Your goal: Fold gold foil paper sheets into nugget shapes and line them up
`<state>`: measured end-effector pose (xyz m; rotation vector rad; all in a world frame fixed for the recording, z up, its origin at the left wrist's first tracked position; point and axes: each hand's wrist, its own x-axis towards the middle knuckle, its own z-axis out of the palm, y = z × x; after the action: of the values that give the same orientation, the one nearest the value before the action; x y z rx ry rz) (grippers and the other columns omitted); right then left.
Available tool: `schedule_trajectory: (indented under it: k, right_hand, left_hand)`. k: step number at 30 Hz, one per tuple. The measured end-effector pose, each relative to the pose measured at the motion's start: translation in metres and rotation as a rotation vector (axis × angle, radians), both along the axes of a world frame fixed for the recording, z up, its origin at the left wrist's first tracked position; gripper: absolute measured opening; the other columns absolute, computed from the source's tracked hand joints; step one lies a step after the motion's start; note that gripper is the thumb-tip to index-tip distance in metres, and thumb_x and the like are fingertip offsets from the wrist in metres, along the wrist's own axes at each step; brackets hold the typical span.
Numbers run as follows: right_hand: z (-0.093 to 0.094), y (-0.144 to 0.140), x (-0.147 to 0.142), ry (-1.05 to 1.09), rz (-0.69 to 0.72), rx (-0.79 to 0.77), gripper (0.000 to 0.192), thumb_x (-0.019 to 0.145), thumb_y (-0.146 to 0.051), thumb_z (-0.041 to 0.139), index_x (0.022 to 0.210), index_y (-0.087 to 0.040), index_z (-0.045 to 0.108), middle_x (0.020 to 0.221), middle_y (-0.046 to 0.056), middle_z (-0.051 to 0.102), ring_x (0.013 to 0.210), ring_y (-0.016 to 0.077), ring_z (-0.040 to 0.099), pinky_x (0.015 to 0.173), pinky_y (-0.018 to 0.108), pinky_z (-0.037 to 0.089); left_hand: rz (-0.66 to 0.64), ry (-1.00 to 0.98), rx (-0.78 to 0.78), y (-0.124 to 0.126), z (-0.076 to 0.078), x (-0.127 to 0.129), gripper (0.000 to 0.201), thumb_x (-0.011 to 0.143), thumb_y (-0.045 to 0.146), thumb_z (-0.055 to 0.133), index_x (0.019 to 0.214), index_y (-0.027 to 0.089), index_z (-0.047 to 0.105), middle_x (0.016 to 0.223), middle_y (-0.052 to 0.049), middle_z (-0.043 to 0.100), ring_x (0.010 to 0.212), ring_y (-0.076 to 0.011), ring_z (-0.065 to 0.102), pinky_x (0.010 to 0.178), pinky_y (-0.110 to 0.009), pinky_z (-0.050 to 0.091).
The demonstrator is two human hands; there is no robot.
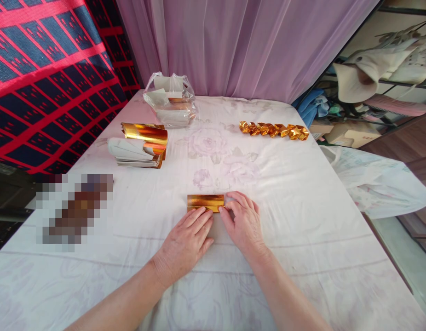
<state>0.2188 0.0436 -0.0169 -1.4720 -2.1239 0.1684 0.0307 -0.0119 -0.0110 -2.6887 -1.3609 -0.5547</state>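
A gold foil paper (204,201) lies on the white flowered tablecloth (285,193), its far strip folded over so the gold side shows. My left hand (187,241) lies flat on the near part of the paper, fingers together and pressing it down. My right hand (242,220) rests beside it, its fingertips pinching the right end of the gold fold.
A stack of gold foil sheets (140,146) sits at the left. A clear plastic bag (169,99) of paper stands at the back. A row of folded gold pieces (273,129) lies at the back right. A blurred patch (75,211) covers something at the left. Clutter and shelves fill the right side.
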Motion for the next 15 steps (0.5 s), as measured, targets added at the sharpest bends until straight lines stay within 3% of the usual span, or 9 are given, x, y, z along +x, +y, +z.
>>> schedule_trajectory:
  k: [15]
  right_hand:
    - [0.0009,0.0004,-0.0022,0.013,-0.008,0.020,0.027,0.095,-0.033,0.050,0.074,-0.023,0.063,0.116,0.007,0.068,0.113,0.0243,0.056,0.095,0.040,0.036]
  left_hand:
    - [-0.010,-0.011,-0.067,0.0019,0.0017,-0.0018,0.045,0.100,0.038,0.043,0.132,0.010,0.056,0.138,-0.012,0.060,0.135,-0.0262,0.048,0.113,-0.042,0.039]
